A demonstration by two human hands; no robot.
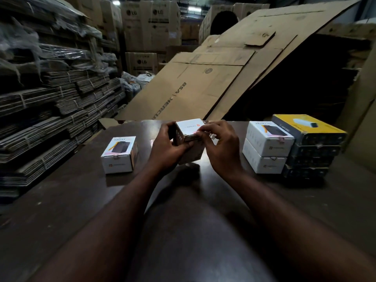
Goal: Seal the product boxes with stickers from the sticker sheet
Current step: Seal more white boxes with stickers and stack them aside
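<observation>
A small white product box [188,129] is held tilted above the dark table [71,200], one end face turned up. My left hand [165,151] grips its left side and underside. My right hand [220,147] presses thumb and fingertips on the box's front right edge, where a small pinkish sticker shows. Another white box [119,154] stands at the left with a sticker over its flap edge. Two more white boxes [267,146] are stacked at the right, each with a sticker on its front edge. The sticker sheet is mostly hidden behind my hands.
A stack of dark boxes with a yellow-topped one [309,143] stands at the far right of the table. Large flattened cardboard [213,78] leans behind the table. Bundled flat cartons [50,110] are piled along the left.
</observation>
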